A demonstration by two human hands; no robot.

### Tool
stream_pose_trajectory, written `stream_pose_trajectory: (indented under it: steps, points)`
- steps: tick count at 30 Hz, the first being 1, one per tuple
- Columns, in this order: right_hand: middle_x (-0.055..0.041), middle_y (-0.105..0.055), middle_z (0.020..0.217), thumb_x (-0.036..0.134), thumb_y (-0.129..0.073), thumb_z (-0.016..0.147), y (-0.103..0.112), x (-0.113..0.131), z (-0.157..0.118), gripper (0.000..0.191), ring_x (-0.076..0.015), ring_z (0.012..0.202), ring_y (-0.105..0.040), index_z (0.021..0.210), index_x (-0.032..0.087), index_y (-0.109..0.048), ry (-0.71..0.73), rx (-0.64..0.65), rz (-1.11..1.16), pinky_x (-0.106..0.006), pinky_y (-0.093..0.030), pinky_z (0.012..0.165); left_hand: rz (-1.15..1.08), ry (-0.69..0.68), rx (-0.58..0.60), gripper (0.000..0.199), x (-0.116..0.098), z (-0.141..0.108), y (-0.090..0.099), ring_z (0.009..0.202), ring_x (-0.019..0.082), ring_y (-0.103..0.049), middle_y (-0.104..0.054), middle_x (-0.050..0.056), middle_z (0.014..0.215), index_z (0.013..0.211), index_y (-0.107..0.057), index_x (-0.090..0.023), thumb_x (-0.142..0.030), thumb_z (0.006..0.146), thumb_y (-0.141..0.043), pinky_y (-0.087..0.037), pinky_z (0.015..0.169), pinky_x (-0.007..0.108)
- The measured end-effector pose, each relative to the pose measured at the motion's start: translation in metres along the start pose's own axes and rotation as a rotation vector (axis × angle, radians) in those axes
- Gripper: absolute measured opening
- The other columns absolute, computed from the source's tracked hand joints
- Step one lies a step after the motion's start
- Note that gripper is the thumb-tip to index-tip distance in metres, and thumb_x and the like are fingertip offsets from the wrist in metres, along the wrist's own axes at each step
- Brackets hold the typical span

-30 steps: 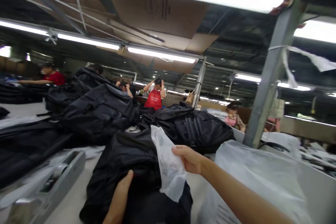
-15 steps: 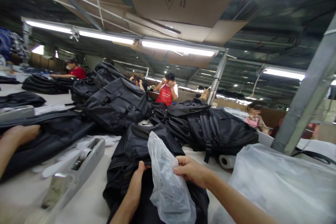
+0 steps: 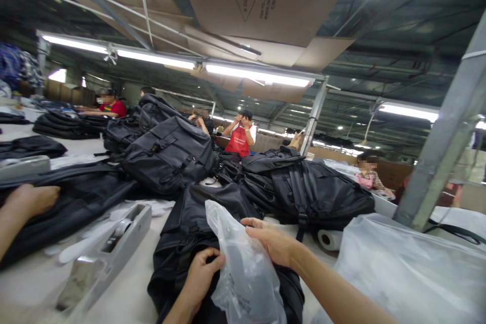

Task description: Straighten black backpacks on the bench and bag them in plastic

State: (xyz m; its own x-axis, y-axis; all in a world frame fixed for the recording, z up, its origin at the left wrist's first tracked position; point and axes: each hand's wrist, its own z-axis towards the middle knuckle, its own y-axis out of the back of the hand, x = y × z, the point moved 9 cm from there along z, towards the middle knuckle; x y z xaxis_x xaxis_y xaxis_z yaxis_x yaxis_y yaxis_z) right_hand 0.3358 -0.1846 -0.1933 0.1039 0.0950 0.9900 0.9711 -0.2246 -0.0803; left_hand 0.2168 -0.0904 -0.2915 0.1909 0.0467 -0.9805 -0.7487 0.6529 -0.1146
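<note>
A black backpack (image 3: 212, 200) lies on the table in front of me. Over it is a clear plastic bag (image 3: 243, 268) with small dark print and something greyish showing through. My right hand (image 3: 271, 240) grips the bag's upper right edge, fingers stretched along it and the thumb hidden. My left hand (image 3: 199, 273) is curled over the backpack, thumb and forefinger pinched at the bag's left edge. The left hand's other fingers are partly hidden.
A grey tape dispenser (image 3: 121, 238) stands at left, beside another person's hand (image 3: 34, 200) on a black bag (image 3: 94, 187). Black backpacks (image 3: 170, 152) pile up behind. At right are a white roll (image 3: 329, 239), large plastic sheeting (image 3: 410, 268) and a metal post (image 3: 444, 136).
My left thumb has come in from the backpack to the plastic bag's left edge. My right hand's fingers have straightened, and the plastic bag has shifted slightly left and down.
</note>
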Motion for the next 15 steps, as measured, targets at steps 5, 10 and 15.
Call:
stream_pose_trajectory:
  steps: [5,10,15]
  points:
    - [-0.0041,-0.068,0.082,0.037,-0.088,0.057,0.005,0.027,-0.01,0.051,-0.0136,0.068,-0.063,0.094,0.012,-0.064,0.035,0.112,-0.039,-0.027,-0.05,0.067,0.056,-0.007,-0.038,0.031,-0.002,0.0,0.005,0.083,0.026,-0.056,-0.065,0.005,0.079,0.074,-0.068,-0.017,-0.045,0.064,-0.063,-0.04,0.082,0.034]
    - [0.0044,-0.06,0.067,0.03,-0.09,0.054,0.031,0.043,-0.032,0.043,-0.0088,0.058,-0.056,0.068,0.016,-0.052,0.0,0.034,-0.141,-0.021,-0.044,0.056,0.06,0.016,-0.045,0.028,0.0,0.0,0.005,0.079,0.024,-0.053,-0.06,0.002,0.074,0.07,-0.062,-0.018,-0.046,0.063,-0.062,-0.039,0.077,0.034]
    - [0.0063,-0.056,0.064,0.039,-0.089,0.057,0.055,0.074,-0.042,0.05,-0.0068,0.054,-0.05,0.067,0.018,-0.045,0.139,-0.117,-0.142,-0.02,-0.04,0.052,0.086,-0.011,-0.083,0.029,0.003,0.001,0.008,0.077,0.022,-0.051,-0.057,0.0,0.07,0.067,-0.057,-0.019,-0.047,0.063,-0.065,-0.038,0.077,0.032]
